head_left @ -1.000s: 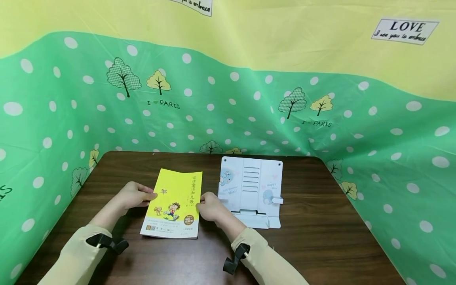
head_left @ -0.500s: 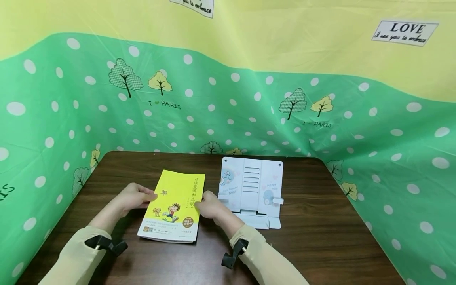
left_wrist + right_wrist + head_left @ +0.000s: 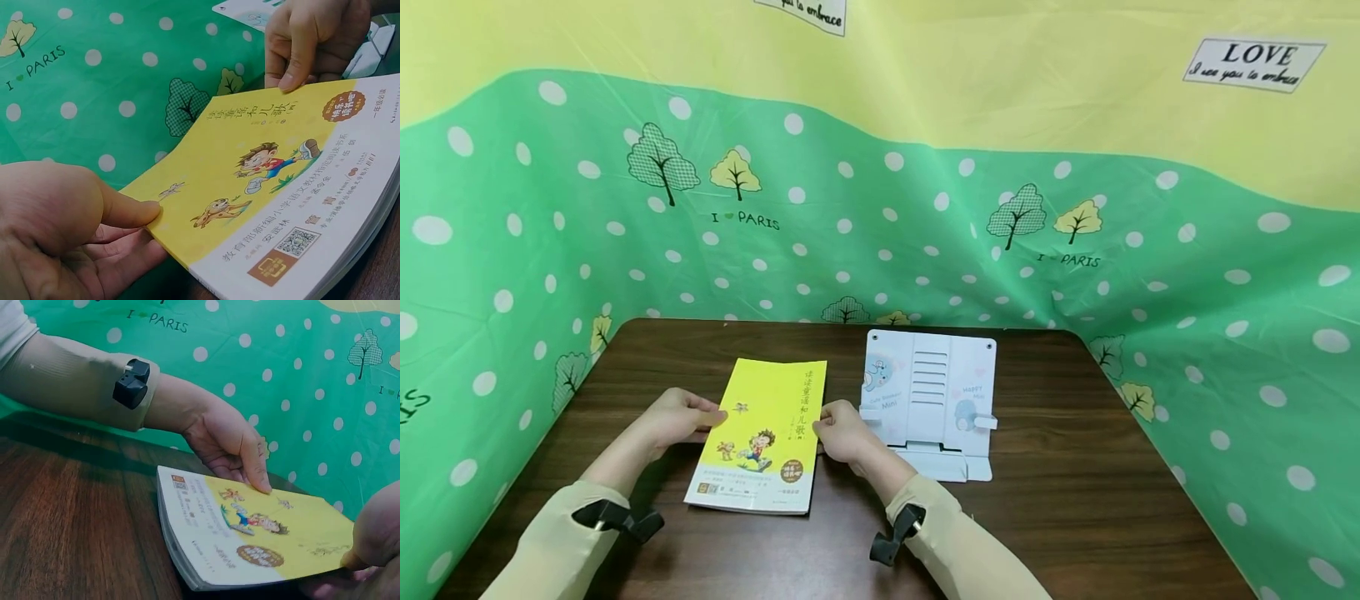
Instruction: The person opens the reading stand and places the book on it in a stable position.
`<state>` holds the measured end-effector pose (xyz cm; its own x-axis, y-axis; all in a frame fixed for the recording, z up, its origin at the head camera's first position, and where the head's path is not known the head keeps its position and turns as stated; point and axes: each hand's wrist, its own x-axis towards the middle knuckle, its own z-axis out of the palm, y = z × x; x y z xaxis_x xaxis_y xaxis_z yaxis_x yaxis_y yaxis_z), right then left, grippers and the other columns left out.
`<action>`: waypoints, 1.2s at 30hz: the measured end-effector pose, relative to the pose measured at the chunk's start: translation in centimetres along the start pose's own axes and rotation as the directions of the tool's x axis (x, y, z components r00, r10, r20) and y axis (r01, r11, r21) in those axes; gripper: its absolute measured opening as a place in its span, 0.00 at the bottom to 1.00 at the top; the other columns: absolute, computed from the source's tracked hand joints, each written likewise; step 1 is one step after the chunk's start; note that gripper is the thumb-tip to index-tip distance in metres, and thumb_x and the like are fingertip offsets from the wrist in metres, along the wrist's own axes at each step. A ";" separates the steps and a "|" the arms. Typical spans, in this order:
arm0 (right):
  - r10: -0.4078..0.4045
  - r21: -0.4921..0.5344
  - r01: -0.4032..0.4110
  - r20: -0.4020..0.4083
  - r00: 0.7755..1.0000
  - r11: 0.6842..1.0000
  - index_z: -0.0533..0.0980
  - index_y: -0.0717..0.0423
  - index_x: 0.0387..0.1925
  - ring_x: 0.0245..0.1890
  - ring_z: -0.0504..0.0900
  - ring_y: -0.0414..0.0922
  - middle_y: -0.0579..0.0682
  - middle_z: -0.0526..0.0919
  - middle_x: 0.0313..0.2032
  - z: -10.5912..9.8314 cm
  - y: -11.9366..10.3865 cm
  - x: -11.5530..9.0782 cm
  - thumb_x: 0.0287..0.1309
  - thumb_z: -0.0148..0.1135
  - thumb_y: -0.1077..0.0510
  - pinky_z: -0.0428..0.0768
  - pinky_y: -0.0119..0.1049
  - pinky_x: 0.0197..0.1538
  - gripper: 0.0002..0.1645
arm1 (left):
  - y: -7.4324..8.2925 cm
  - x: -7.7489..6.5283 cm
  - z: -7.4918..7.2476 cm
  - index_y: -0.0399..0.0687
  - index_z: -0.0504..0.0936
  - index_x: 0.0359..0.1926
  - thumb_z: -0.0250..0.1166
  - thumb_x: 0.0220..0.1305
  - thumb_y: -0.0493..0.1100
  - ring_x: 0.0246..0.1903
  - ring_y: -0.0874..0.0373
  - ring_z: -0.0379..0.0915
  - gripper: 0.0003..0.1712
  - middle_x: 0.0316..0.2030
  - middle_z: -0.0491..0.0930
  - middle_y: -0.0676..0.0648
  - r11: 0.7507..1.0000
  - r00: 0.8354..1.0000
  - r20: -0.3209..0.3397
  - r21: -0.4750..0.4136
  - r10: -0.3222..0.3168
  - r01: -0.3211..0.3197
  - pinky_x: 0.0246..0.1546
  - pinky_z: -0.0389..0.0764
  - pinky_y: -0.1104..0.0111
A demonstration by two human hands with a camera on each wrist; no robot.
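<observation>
A yellow-and-white paperback book [image 3: 760, 437], with a cartoon child on its cover, is held between both hands. My left hand [image 3: 679, 421] pinches its left edge, thumb on the cover and fingers underneath, as the left wrist view shows. At the opposite edge my right hand [image 3: 847, 433] grips with the thumb on top; its fingers are partly hidden in the right wrist view. In that view the book [image 3: 262, 540] appears tilted, its far part raised off the table. Just right of the right hand stands a white book stand [image 3: 929, 392] with cartoon prints.
The dark wooden table [image 3: 1075, 500] carries the book stand near its back. A green and yellow printed cloth [image 3: 880, 233] hangs behind it and along both sides. Black wrist mounts [image 3: 617, 518] are strapped over both sleeves.
The book has tilted slightly and shifted a little to the right, then back left, between the hands. Both hands keep their hold. The book stand has not moved.
</observation>
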<state>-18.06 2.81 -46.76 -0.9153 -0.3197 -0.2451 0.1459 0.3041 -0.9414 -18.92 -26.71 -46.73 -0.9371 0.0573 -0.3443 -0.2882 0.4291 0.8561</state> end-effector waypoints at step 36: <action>-0.141 0.149 0.168 -0.175 0.974 0.974 0.80 0.73 0.49 0.34 0.87 0.45 0.56 0.85 0.35 -0.9 -1.7 -0.4 0.71 0.60 0.74 0.89 0.42 0.39 0.08 | 2.7 -2.1 -1.5 0.18 0.78 0.57 0.69 0.74 0.39 0.40 0.49 0.88 0.24 0.42 0.88 0.37 0.985 0.992 -0.009 -0.116 0.127 -0.127 0.43 0.89 0.60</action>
<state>-18.26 3.28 -44.86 -0.9781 -0.1975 -0.0657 0.0447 0.1088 -0.9931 -18.02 -27.05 -43.12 -0.9680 0.1028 -0.2291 -0.1876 0.3106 0.9318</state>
